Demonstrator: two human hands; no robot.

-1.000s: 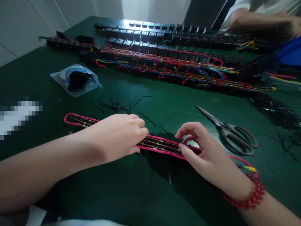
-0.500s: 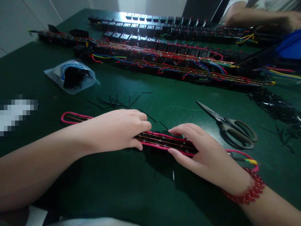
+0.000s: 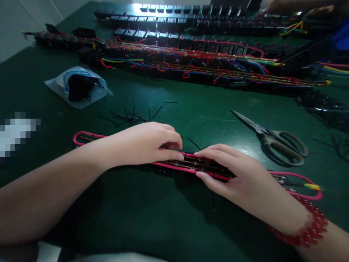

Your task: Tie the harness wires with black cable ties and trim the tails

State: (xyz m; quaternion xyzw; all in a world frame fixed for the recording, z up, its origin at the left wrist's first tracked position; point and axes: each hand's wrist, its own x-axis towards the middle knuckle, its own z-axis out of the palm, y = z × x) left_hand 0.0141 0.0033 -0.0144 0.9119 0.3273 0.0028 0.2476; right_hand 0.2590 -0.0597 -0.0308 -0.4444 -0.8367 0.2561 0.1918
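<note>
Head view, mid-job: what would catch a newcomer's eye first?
Probably the bright pink cable, running along the dark strip in the middle and looping at each end. Next, the red bead bracelet on the right wrist, lower right, and the scissors lying beyond it on the green table.

a bracelet of red beads (round, glossy ones) circles the right wrist; the left forearm is bare; pale cloth shows below.

The hands hide much of the pink-corded strip.
</note>
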